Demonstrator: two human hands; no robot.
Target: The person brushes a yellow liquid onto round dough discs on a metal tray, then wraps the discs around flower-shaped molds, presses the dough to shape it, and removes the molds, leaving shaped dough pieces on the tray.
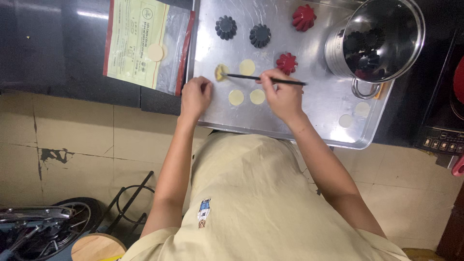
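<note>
Nearest the camera, both bare forearms reach out from a beige shirt toward a metal baking tray [333, 92] on a dark counter [72, 48].

The right hand [284, 94] rests over the tray's near middle, fingers curled together and pinched around a thin black stick [266, 79]. The stick lies nearly level and points left; its far tip meets a small pale dough disc [221, 72] that looks folded or lifted on one side. The wrist is bent slightly, the forearm angling back toward the body on the right.

The left hand [195, 94] sits at the tray's left edge, just beside that disc, fingers bent inward in a loose fist. Whether its fingertips touch the dough or grip anything cannot be told. Its forearm runs almost straight back.

Between the two hands lie three more flat dough rounds [247, 66], two close to the right hand's knuckles and one just beyond the stick.

Farther off stand fluted moulds: a red one [286, 63] beside the stick's rear end, two black ones [260, 35] and another red at the far side. A steel pot [382, 41] holding more moulds stands at the right. A plastic bag [145, 43] lies on the counter to the left.
</note>
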